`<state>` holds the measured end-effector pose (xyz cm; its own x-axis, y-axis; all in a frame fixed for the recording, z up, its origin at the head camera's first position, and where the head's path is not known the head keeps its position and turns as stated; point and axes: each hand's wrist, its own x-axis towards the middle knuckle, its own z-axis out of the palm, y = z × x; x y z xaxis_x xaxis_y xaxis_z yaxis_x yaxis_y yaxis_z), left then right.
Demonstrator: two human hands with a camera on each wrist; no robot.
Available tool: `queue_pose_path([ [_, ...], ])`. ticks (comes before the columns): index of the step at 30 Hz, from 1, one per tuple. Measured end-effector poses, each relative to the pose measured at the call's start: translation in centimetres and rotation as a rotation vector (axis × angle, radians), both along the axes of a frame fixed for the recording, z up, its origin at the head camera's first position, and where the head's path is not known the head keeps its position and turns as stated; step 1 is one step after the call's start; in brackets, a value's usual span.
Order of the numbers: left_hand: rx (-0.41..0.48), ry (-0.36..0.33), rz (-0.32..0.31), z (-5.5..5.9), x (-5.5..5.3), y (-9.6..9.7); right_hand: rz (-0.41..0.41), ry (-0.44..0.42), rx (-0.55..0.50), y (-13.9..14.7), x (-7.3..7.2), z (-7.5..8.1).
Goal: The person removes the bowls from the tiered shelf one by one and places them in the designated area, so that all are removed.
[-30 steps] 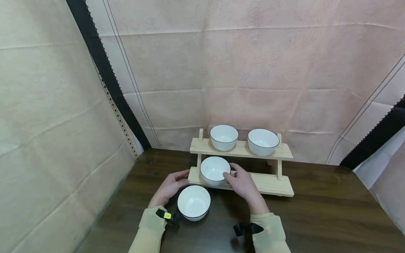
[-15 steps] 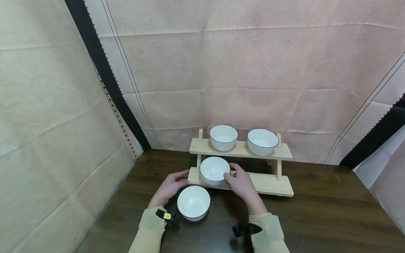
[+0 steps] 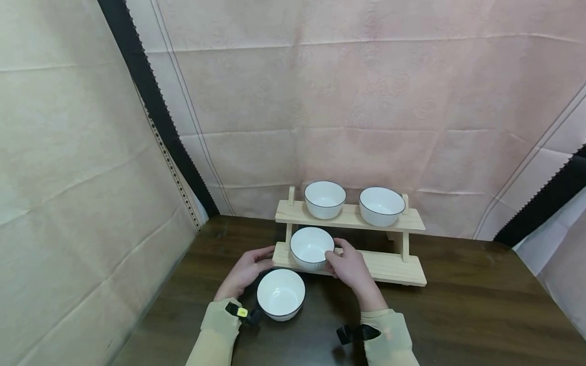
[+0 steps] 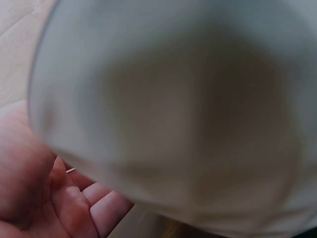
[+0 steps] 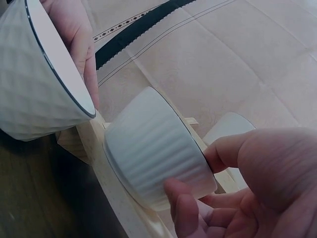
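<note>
My right hand [image 3: 350, 265] pinches the right side of a white bowl [image 3: 308, 247] with a dark rim, thumb at the rim and fingers against its ribbed wall. This bowl [image 5: 158, 148] stands at the left of the lower tier of a two-tier wooden shelf [image 3: 389, 265]. My left hand [image 3: 247, 269] is at the left end of that lower tier, fingers extended and fingertips right at the board's edge. Another white bowl [image 3: 281, 295], with a diamond-patterned wall, sits on the table beside my left wrist. It fills most of the left wrist view, blurred, partly hiding the left hand.
Two more white bowls stand on the upper tier, a left one [image 3: 324, 200] and a right one [image 3: 382, 206]. The shelf rests on a dark wooden table [image 3: 480, 305] near its back edge. Pale cloth [image 3: 366, 101] hangs behind and at the sides.
</note>
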<state>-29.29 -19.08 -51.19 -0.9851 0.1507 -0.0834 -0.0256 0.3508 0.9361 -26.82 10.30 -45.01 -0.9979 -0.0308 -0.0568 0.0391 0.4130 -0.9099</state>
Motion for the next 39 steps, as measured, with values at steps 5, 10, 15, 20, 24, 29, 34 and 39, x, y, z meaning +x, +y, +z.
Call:
queue_pose_path([
  [5, -0.001, -0.003, -0.004, -0.03, -0.11, -0.02, -0.003, -0.004, -0.006, -0.08, 0.03, -0.06],
  [10, -0.001, 0.005, -0.01, -0.06, -0.15, -0.15, -0.005, 0.007, -0.005, -0.1, 0.08, -0.01],
  [15, -0.003, 0.012, -0.011, -0.05, -0.23, -0.11, -0.001, 0.027, -0.008, -0.04, 0.17, 0.07],
  [20, -0.002, 0.002, -0.005, -0.03, -0.29, -0.06, 0.003, 0.026, -0.016, -0.02, 0.17, 0.11],
  [24, 0.004, -0.002, -0.005, 0.0, -0.28, -0.07, 0.002, 0.024, -0.019, -0.05, 0.11, 0.06],
  [29, 0.003, -0.001, -0.005, 0.05, -0.28, -0.06, -0.001, 0.027, -0.019, 0.03, -0.02, -0.06],
  [34, 0.005, -0.002, -0.006, 0.06, -0.3, -0.05, 0.0, 0.024, -0.021, 0.08, -0.04, 0.0],
  [39, 0.012, -0.005, -0.005, 0.0, -0.26, -0.06, 0.001, 0.02, -0.021, 0.13, 0.0, 0.0],
])
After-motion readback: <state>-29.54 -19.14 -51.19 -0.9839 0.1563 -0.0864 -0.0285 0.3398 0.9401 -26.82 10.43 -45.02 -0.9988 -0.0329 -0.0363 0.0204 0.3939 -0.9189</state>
